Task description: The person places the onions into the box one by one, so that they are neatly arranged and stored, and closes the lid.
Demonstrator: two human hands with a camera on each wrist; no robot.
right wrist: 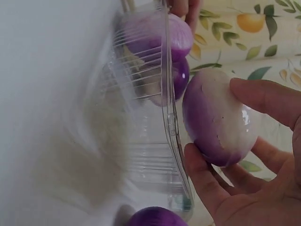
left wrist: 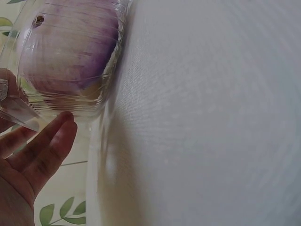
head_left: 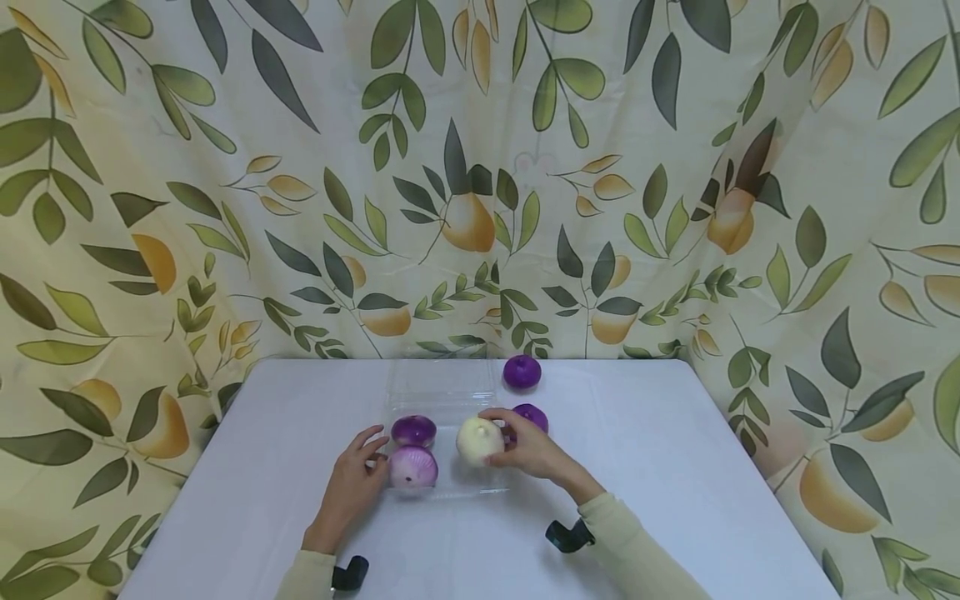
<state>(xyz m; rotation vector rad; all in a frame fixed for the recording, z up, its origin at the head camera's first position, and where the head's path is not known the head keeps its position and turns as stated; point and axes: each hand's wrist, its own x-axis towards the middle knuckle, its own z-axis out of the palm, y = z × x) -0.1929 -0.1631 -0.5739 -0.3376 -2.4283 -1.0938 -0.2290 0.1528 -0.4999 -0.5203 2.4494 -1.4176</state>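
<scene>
My right hand [head_left: 531, 446] holds a pale onion [head_left: 480, 442] between thumb and fingers, above the right part of a clear plastic container [head_left: 472, 490]. Seen from the right wrist, this onion [right wrist: 218, 117] is whitish on one side and purple on the other. Two onions stand inside the container at its left: a dark purple onion [head_left: 413, 432] and, nearer me, a light purple onion [head_left: 413, 467]. My left hand [head_left: 352, 483] is at the container's left side, its fairly straight fingers [left wrist: 54, 141] touching the clear wall beside the light purple onion [left wrist: 70, 47].
The container's clear lid [head_left: 442, 379] lies folded back behind it. To the right are two more purple onions, one at the back [head_left: 522, 372] and another [head_left: 532, 417] partly behind my right hand. All stand on a white table [head_left: 637, 433] before a leaf-patterned curtain [head_left: 480, 167].
</scene>
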